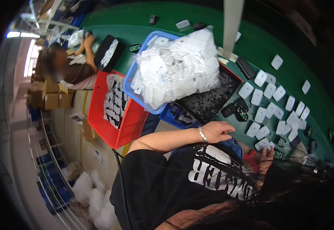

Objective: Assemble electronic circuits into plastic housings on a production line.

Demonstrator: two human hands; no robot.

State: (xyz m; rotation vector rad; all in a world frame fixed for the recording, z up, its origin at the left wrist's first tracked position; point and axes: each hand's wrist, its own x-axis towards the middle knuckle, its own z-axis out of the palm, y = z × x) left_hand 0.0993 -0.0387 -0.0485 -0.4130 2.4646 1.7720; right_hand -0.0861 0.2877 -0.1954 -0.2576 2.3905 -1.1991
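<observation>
My left hand (216, 132), with a silver bracelet at the wrist, hovers palm down near the bench edge. Its fingers are loosely apart with nothing in them. Nearest to it lie a black casing (228, 110) and a green circuit board (241, 113). My right hand (267, 156) is at the near edge of the bench, fingers raised and apart. Its fingertips are beside a white plastic cover (262, 144); whether they touch it I cannot tell. Another small circuit board (278, 155) lies right next to that hand. Several white rounded covers (270, 91) are spread beyond.
A clear bag of white pieces (178, 69) fills a blue basket (128, 86). Beside it stand a red crate (113, 132) and a bin of small black parts (209, 97). A pale post (233, 27) rises from the green bench (251, 46). A co-worker (76, 71) sits at the far left.
</observation>
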